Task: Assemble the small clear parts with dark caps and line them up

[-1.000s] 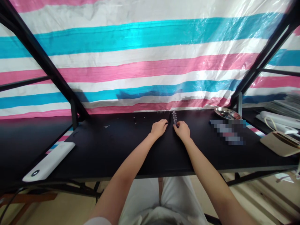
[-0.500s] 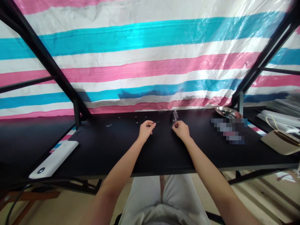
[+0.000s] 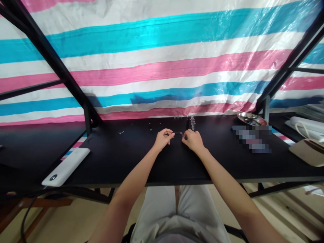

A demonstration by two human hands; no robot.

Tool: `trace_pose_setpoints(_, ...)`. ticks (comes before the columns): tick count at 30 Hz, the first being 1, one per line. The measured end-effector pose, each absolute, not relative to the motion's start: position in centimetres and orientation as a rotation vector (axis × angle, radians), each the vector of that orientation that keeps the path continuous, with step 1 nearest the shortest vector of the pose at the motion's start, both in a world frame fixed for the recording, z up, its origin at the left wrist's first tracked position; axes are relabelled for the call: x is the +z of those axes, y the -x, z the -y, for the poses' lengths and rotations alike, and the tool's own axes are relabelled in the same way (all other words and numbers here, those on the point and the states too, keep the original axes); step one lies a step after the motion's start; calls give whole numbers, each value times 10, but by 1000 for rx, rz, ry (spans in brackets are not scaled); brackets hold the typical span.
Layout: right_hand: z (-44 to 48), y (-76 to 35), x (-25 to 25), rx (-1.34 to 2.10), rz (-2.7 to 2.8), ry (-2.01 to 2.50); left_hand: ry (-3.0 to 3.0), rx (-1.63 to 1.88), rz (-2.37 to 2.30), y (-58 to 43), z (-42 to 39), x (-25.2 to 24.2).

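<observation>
My left hand point(image 3: 163, 139) pinches a thin dark stick-like piece point(image 3: 178, 132), which points right toward my other hand. At the far end of that piece, my right hand point(image 3: 193, 139) is closed on a tiny greyish piece point(image 3: 181, 134); its exact kind is too small to make out. The two pieces meet or nearly meet. Just behind my right hand lies a strip of clear, bead-like parts point(image 3: 193, 123). A row of tiny pieces point(image 3: 178, 117) sits at the table's back edge. Small dark bits point(image 3: 150, 129) lie behind my left hand.
The black table point(image 3: 116, 158) carries a white oblong device point(image 3: 67, 167) at left and a shiny metal dish point(image 3: 249, 118) at back right. A pixelated item point(image 3: 251, 139) lies before the dish. A beige box point(image 3: 306, 153) stands far right. Black frame bars flank a striped sheet point(image 3: 162, 71).
My hands have come closer together. My right hand has moved from the clear strip toward the dark stick's end and now holds a tiny piece there. The view has shifted slightly.
</observation>
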State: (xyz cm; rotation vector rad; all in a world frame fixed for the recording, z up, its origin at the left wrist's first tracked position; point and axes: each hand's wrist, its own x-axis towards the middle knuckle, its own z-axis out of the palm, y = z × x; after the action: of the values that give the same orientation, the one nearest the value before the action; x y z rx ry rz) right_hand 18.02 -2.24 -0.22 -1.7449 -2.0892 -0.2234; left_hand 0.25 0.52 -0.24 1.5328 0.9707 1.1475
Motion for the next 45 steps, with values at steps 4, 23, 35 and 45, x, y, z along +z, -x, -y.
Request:
trace_pose_setpoints(4, 22, -180, -2, -214, 2113, 1741, -1506, 1140, -939, -3, -4, -1)
trace_pose_setpoints(23, 27, -175, 1, -331, 2143, 1762, -1735, 1216, -1047, -8, 11, 6)
trace_pose_setpoints(35, 28, -183, 2, -32, 1974, 1471, -1786, 1277, -1107, -7, 11, 6)
trace_pose_setpoints(45, 29, -183, 2, 31, 1916, 1465, -1770, 1317, -1087, -6, 8, 4)
